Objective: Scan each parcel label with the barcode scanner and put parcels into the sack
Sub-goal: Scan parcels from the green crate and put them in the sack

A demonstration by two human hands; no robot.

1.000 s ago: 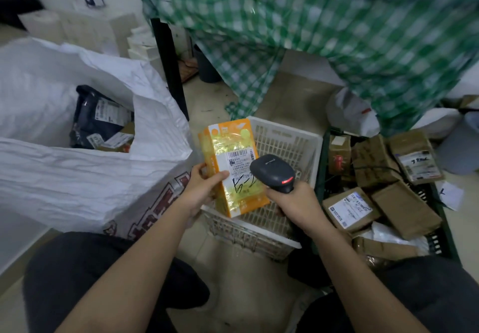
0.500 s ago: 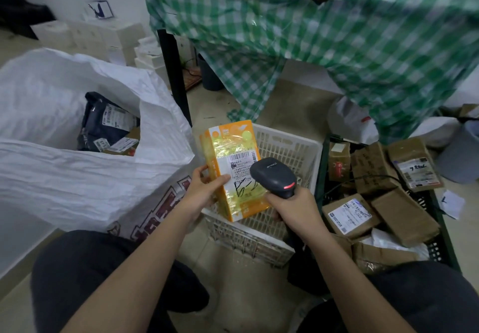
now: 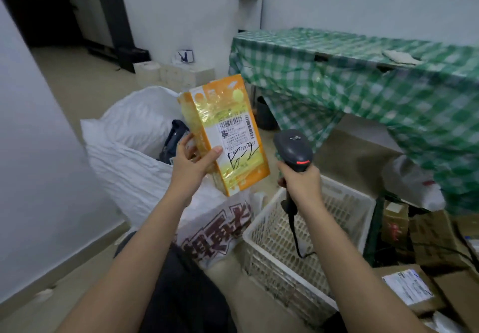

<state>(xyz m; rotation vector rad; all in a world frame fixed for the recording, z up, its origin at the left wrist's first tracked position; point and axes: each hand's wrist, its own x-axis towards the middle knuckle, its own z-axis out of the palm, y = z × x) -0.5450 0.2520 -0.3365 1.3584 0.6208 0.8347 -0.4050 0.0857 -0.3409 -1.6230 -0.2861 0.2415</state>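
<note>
My left hand [image 3: 190,162] grips an orange and yellow parcel [image 3: 228,114] by its left edge, thumb on the front near the white barcode label [image 3: 237,135]. The parcel is held upright above the open white sack [image 3: 134,156], which has a dark parcel [image 3: 176,138] inside. My right hand [image 3: 302,186] grips the handle of the black barcode scanner [image 3: 293,149], whose head sits just right of the parcel, a small gap between them. A red strip glows on the scanner.
A white plastic basket [image 3: 344,203] stands under my right forearm. Brown cardboard parcels [image 3: 414,288] fill a dark crate at the lower right. A table with a green checked cloth [image 3: 363,78] stands behind, and white boxes [image 3: 176,73] line the wall.
The view has tilted up. Both hands have risen; the parcel has moved left from over the basket to above the sack, and the scanner has drawn apart from its label.
</note>
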